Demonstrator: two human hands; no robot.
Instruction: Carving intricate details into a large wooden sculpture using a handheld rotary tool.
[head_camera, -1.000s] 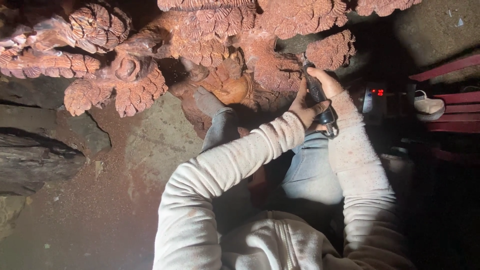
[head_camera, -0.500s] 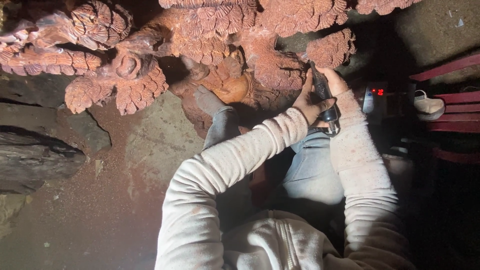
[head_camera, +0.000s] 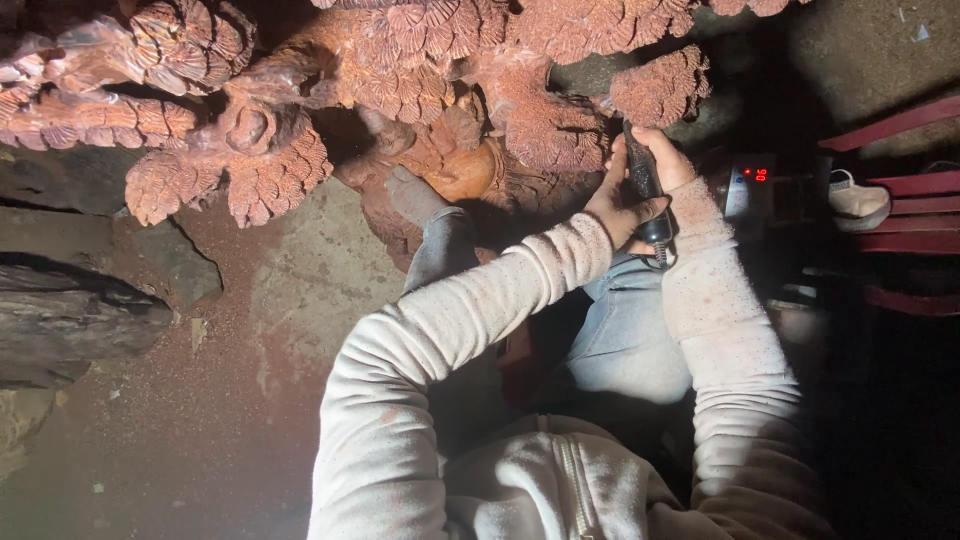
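Observation:
A big reddish wood carving (head_camera: 400, 80) with many fan-shaped leaf clusters fills the top of the head view. Both my hands grip a black hand-held rotary tool (head_camera: 642, 178) whose tip points up at the carving near a round leaf cluster (head_camera: 660, 88). My left hand (head_camera: 612, 205) wraps the tool's lower body from the left. My right hand (head_camera: 668, 158) closes over it from the right. Both sleeves are pale and dusted with red wood powder. My knees in grey jeans (head_camera: 620, 330) sit under the tool.
Red sawdust covers the concrete floor (head_camera: 200, 400). A dark log (head_camera: 70, 320) lies at left. At right stand a small control box with a red digital display (head_camera: 748, 185), a red bench (head_camera: 915, 215) and a white face mask (head_camera: 858, 198) on it.
The view and my arms have shifted slightly; both hands stay closed on the tool at the same spot on the carving.

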